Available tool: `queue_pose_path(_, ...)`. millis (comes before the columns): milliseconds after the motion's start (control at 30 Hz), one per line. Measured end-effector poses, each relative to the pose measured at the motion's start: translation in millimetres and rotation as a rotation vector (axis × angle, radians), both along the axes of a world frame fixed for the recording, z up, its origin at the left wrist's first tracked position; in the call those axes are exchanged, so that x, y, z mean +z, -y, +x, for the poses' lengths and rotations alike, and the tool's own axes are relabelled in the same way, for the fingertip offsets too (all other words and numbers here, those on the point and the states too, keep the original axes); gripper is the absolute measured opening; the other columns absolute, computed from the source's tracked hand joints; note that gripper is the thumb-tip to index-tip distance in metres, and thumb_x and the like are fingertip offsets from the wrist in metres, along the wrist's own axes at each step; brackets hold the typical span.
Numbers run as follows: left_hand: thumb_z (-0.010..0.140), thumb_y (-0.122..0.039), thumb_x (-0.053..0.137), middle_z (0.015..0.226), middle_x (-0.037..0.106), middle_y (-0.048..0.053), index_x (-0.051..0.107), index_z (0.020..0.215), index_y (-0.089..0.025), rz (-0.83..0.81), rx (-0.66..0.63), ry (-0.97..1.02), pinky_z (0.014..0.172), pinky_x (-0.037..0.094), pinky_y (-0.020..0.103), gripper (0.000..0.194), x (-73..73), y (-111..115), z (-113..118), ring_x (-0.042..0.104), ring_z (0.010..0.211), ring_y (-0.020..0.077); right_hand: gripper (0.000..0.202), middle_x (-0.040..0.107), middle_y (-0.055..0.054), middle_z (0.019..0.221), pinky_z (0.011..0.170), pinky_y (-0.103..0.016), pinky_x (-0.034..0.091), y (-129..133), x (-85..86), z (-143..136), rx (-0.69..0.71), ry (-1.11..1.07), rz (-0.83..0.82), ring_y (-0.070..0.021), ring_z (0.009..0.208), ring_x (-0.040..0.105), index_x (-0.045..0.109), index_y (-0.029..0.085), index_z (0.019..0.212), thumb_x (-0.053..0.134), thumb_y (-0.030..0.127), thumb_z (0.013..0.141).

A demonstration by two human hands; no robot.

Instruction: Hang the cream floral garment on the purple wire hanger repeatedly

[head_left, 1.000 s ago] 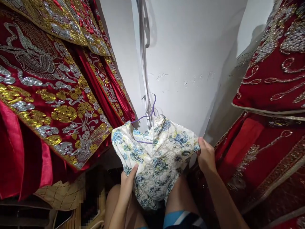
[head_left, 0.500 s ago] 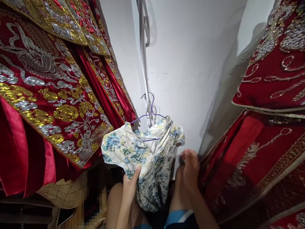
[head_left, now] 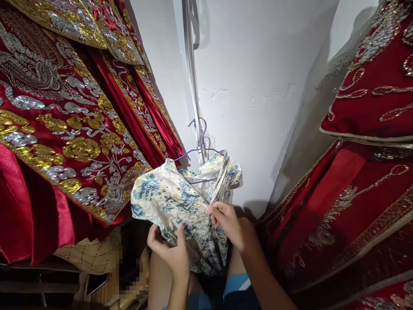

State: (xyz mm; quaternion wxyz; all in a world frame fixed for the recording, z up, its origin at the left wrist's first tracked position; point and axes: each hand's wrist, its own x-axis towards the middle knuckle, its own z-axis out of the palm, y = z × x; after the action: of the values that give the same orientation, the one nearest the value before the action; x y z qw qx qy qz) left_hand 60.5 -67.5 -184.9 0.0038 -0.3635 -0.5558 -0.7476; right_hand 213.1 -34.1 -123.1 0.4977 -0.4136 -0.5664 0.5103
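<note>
Left hand [head_left: 171, 252]: fingers curled closed on the lower part of the floral garment [head_left: 176, 202], thumb on top of the cloth, other fingers wrapped under it from the 8 o'clock side. Firm hold, cloth bunched in the palm.

Right hand [head_left: 232, 226]: fingers pressed together, pinching a fold of the same garment near its middle edge, knuckles up. Fingertips point toward 10 o'clock; the fold sits right at them, touching.

Garment location: centre of view, in front of the white wall [head_left: 258, 86], hanging on a purple wire hanger [head_left: 201, 148] whose hook points to 12 o'clock, just beside a white vertical strip [head_left: 190, 77] on the wall. Most of the cloth lies at 12 o'clock from the left hand and 10–11 o'clock from the right hand. One shoulder puffs out toward 9 o'clock; the other side is folded in on itself toward 2 o'clock. Lower end drops between the two hands toward the knees.

Hand pose: both forearms come up from 6 o'clock, left one near vertical, right one angled in from 5 o'clock. Hands close together, just apart, both low on the garment.

Surroundings: red embroidered robes [head_left: 64, 129] with gold and silver thread fill the 9 o'clock side, near the garment's left shoulder; more red embroidered fabric [head_left: 364, 181] at 3 o'clock, well apart from it.
</note>
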Motion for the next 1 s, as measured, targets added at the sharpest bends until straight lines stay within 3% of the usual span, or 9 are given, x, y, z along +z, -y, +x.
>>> queue_pose_path(67, 0.073, -0.030, 0.081, 0.137, 0.046, 0.015, 0.047, 0.128, -0.019, 0.113, 0.052, -0.261, 0.112, 0.037, 0.047, 0.065, 1.0, -3.4, 10.7, 0.045, 0.132, 0.0291, 0.029, 0.053, 0.003, 0.052, 0.052, -0.025, 0.033, 2.5, 3.4, -0.6, 0.017, -0.001, -0.023, -0.0116, 0.050, 0.042, 0.058, 0.019, 0.066, 0.058, 0.041, 0.085)
queue_pose_path(133, 0.078, -0.025, 0.076, 0.127, 0.051, 0.014, 0.054, 0.119, -0.019, 0.078, -0.096, -0.436, 0.105, 0.042, 0.044, 0.047, 5.0, -8.9, 22.7, 0.050, 0.124, 0.0276, 0.028, 0.052, 0.003, 0.050, 0.051, -0.025, 0.033, 3.1, 3.1, -3.2, 0.045, -0.038, -0.008, -0.0110, 0.048, 0.043, 0.058, 0.019, 0.064, 0.060, 0.040, 0.083)
queue_pose_path(233, 0.089, -0.019, 0.060, 0.096, 0.059, 0.006, 0.059, 0.097, -0.020, 0.005, -0.390, -0.461, 0.083, 0.049, 0.032, 0.008, 11.5, -20.0, 36.1, 0.059, 0.093, 0.0203, 0.027, 0.052, 0.003, 0.047, 0.048, -0.024, 0.032, -0.1, 1.5, -5.2, 0.096, -0.105, 0.009, -0.0104, 0.045, 0.044, 0.060, 0.018, 0.063, 0.062, 0.038, 0.081)
queue_pose_path(333, 0.093, -0.016, 0.051, 0.077, 0.053, 0.001, 0.055, 0.081, -0.020, -0.032, -0.523, -0.489, 0.067, 0.043, 0.026, 0.013, 14.0, -29.3, 41.0, 0.054, 0.072, 0.0159, 0.028, 0.051, 0.004, 0.046, 0.044, -0.024, 0.028, -10.2, 11.2, 0.7, 0.067, -0.179, -0.022, -0.0091, 0.041, 0.040, 0.063, 0.017, 0.067, 0.064, 0.041, 0.080)
queue_pose_path(433, 0.094, -0.015, 0.047, 0.076, 0.051, 0.001, 0.054, 0.080, -0.020, -0.098, -0.622, -0.593, 0.064, 0.041, 0.024, 0.017, 12.9, -33.4, 41.2, 0.052, 0.070, 0.0153, 0.030, 0.050, 0.005, 0.047, 0.042, -0.023, 0.026, -28.8, 40.6, 11.3, -0.025, -0.275, -0.022, -0.0075, 0.041, 0.037, 0.066, 0.016, 0.072, 0.069, 0.044, 0.078)
queue_pose_path(600, 0.094, -0.015, 0.043, 0.076, 0.048, 0.001, 0.048, 0.076, -0.020, -0.239, -0.666, -0.718, 0.062, 0.039, 0.024, 0.020, 7.9, -36.9, 34.4, 0.051, 0.069, 0.0158, 0.030, 0.053, 0.004, 0.052, 0.042, -0.020, 0.026, -57.3, 103.2, 20.5, -0.018, -0.358, 0.079, -0.0055, 0.044, 0.040, 0.067, 0.013, 0.072, 0.075, 0.042, 0.075)
queue_pose_path(733, 0.094, -0.020, 0.048, 0.073, 0.051, 0.001, 0.051, 0.076, -0.020, -0.286, -0.692, -0.770, 0.061, 0.041, 0.025, 0.019, 11.4, -42.0, 23.5, 0.053, 0.067, 0.0160, 0.030, 0.054, 0.004, 0.052, 0.041, -0.020, 0.026, -57.6, 118.1, 18.7, 0.021, -0.337, 0.104, -0.0060, 0.043, 0.041, 0.068, 0.013, 0.078, 0.075, 0.043, 0.076)
queue_pose_path(833, 0.095, -0.024, 0.055, 0.082, 0.062, 0.003, 0.061, 0.095, -0.020, -0.202, -0.704, -0.717, 0.067, 0.047, 0.027, 0.008, 35.7, -44.9, 17.8, 0.060, 0.074, 0.0168, 0.031, 0.054, 0.005, 0.050, 0.040, -0.020, 0.027, -50.3, 108.2, 14.9, 0.036, -0.323, 0.105, -0.0072, 0.042, 0.041, 0.067, 0.016, 0.080, 0.073, 0.045, 0.078)
queue_pose_path(1000, 0.099, -0.023, 0.051, 0.095, 0.068, 0.005, 0.058, 0.130, -0.020, 0.086, -0.501, -0.662, 0.078, 0.051, 0.030, 0.032, 119.5, -58.3, 12.8, 0.064, 0.081, 0.0160, 0.030, 0.054, 0.005, 0.048, 0.043, -0.022, 0.030, -40.2, 97.9, 11.1, 0.030, -0.253, 0.168, -0.0088, 0.042, 0.042, 0.063, 0.017, 0.079, 0.069, 0.047, 0.080)
